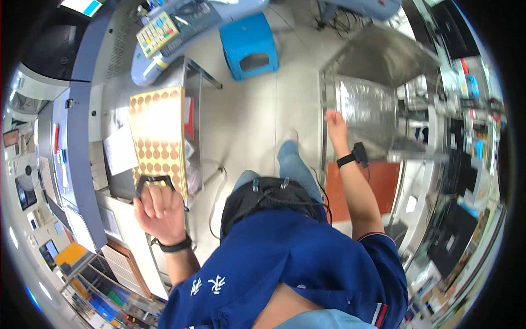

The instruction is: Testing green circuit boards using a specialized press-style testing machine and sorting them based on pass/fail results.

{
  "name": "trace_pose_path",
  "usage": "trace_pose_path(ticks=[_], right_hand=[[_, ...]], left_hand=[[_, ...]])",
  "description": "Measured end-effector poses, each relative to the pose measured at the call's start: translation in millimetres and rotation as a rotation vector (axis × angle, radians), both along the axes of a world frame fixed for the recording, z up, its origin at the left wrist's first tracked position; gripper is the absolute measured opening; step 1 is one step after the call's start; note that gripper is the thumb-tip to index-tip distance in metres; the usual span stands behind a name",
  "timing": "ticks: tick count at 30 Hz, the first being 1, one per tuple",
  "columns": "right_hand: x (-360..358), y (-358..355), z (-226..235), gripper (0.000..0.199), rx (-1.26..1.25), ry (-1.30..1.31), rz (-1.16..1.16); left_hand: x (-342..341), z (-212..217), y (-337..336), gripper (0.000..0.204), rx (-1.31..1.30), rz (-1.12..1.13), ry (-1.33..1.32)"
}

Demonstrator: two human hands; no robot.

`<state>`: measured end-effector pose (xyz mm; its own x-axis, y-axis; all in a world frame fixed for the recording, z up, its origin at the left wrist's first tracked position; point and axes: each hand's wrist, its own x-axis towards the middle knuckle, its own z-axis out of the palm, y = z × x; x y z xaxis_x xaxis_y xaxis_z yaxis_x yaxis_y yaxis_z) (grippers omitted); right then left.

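Observation:
My left hand (158, 209) is closed around the black handle (155, 180) at the near end of a flat tan board (158, 137) covered with rows of brown round spots. The board lies on a grey metal cart at my left. My right hand (335, 123) reaches forward with fingers spread and rests on the edge of a shiny steel rack (366, 104) at my right, holding nothing. A black band with a small device (355, 157) is on the right wrist, and a black band is on the left wrist.
A blue plastic stool (250, 45) stands on the pale floor ahead. A keypad device (159, 33) lies at the upper left. White papers (119, 149) lie beside the board. An orange floor mat (383, 183) is under the steel rack. Shelves with clutter line the right side.

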<state>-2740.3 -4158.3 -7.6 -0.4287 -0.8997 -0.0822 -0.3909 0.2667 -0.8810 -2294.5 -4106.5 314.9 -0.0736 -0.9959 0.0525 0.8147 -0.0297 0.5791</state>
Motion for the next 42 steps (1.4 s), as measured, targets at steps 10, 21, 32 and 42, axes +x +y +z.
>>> trace_pose_path(ticks=[10, 21, 32, 42], right_hand=[[-51.7, -219.2, -151.5, 0.021, 0.297, 0.521, -0.001], [-38.4, -490.8, -263.7, 0.035, 0.415, 0.521, 0.183], [44.3, -645.1, -337.2, 0.048, 0.686, -0.191, 0.498], [12.2, -513.3, -345.0, 0.057, 0.766, -0.421, 0.581]], left_hand=[[24.0, -14.5, -101.0, 0.037, 0.015, 0.530, -0.152], [33.3, -84.8, -231.0, 0.035, 0.037, 0.842, -0.470], [-57.3, -161.1, -269.4, 0.035, 0.204, 0.952, -0.586], [-62.3, -153.1, -293.2, 0.035, 0.274, 0.815, -0.553]])
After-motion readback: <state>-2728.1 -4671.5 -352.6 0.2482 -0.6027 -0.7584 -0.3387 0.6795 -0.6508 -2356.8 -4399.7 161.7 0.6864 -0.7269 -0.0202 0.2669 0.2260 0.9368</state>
